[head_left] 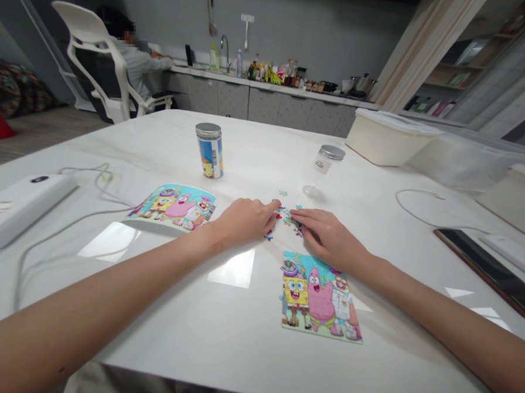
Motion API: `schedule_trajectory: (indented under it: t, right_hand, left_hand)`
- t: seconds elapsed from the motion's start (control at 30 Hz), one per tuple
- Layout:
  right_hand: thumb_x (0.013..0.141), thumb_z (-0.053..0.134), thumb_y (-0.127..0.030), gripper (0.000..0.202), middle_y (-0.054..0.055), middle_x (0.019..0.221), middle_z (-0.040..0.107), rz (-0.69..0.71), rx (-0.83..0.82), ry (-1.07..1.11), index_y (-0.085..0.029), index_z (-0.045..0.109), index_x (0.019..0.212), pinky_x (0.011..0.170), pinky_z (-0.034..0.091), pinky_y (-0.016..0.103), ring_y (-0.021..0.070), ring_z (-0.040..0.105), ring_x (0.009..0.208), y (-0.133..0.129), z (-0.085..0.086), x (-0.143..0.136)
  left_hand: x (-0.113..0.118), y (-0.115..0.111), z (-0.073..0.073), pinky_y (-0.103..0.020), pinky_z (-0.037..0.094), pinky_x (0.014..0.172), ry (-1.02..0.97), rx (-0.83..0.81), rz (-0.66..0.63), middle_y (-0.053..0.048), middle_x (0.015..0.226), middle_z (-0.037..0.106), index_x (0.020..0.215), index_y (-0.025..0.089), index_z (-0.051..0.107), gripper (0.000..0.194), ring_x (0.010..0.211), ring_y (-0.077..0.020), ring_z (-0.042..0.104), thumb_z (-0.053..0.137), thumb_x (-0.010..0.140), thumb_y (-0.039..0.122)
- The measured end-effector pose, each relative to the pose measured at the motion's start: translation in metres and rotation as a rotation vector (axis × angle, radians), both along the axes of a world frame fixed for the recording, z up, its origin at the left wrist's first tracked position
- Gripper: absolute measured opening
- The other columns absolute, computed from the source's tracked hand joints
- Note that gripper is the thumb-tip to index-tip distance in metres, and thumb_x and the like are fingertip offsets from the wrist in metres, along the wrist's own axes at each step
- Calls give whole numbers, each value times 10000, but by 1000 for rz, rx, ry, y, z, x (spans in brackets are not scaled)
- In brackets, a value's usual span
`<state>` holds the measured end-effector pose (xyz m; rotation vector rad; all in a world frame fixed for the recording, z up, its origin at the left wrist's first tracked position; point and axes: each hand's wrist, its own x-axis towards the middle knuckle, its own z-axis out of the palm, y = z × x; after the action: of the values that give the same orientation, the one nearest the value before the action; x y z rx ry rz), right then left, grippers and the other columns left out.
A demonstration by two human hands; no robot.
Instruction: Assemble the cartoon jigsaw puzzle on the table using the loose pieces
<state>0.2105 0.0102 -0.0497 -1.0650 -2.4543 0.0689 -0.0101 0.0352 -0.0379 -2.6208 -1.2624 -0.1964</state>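
Forearms (121, 289) are stretched over the worktop (185, 333); tiny red, blue and yellow jigsaw pieces (287, 221) are scattered between the left hand (247, 220), whose grip cannot be told, and the right hand (331, 236), held spread.

A kitchen, showing by its counter (233, 77)
Bottles (257, 71), a pot (363, 83) and a tap (228, 54) are standing on it; utensils (213, 28) are hanging above, cabinets (265, 103) sitting below.

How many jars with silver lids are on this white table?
2. The colorful jar sits beyond the left hand, off to its left; the clear jar sits beyond the right hand, nearer the cream box. Any behind that box would be hidden.
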Motion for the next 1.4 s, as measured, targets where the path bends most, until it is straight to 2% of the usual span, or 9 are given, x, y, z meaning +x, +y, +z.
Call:
schedule_trajectory:
  t: [0.17,0.3,0.53,0.77,0.87,1.03,1.2,1.3,1.4]
  right_hand:
    - [858,428,-99,381,79,1130,669,-20,-79,92,-229,639,1147,913,512,492,241,616,1056,4,0,2]
    - [874,484,-148,277,71,1134,637,-40,-102,144,-249,693,1025,907,519,443,227,614,1049,8,-2,5]
    - [861,585,-254,225,90,1105,628,-140,-129,240,-217,671,1065,912,514,441,245,615,1029,13,-4,5]
    - [945,399,-224,317,101,1204,574,-127,-110,128,-220,641,1149,971,459,486,263,561,1124,9,-4,5]
    - [935,450,-255,276,103,1210,572,-126,-108,97,-220,645,1127,960,464,485,272,569,1113,9,-5,5]
    - [908,519,-262,171,88,1143,597,-102,-141,188,-214,643,1015,926,485,443,245,588,1071,14,-8,6]
    - [874,547,-221,83,84,1105,596,-100,-157,238,-206,628,861,899,485,429,239,593,1045,15,-7,5]
    - [866,551,-214,72,81,1098,598,-99,-144,237,-207,622,850,896,479,428,240,592,1037,14,-7,5]
    - [870,545,-217,73,83,1096,598,-93,-144,237,-205,617,861,892,475,422,235,591,1034,14,-7,6]
  left_hand:
    - [0,0,1,-273,334,515,0,-1,-1,-64,709,683,1128,183,536,295,631,-202,646,336,967,329]
    - [0,-1,1,-271,326,510,4,-3,-1,-61,697,675,1129,183,534,296,628,-198,646,333,967,327]
    - [0,0,1,-274,327,506,1,-4,-1,-61,696,673,1120,184,534,288,627,-210,646,336,965,324]
    - [1,-1,2,-282,350,519,-25,-16,-10,-64,700,672,1101,172,558,301,612,-206,625,332,970,322]
    - [4,-3,4,-287,397,576,-109,-65,-3,-58,767,681,1087,183,592,304,679,-196,627,356,968,332]
    - [14,-3,4,-296,457,758,-347,-157,-79,-78,1036,613,1082,168,647,288,960,-201,569,517,910,358]
    - [21,3,-2,-316,443,842,-444,-238,-158,-66,965,553,1087,164,673,266,919,-193,532,570,892,313]
    - [21,6,-3,-306,435,828,-473,-263,-182,-50,923,539,1005,181,694,190,911,-189,523,578,891,280]
    - [20,7,-2,-317,427,830,-469,-286,-169,-51,910,537,1013,174,690,193,925,-202,512,592,886,281]
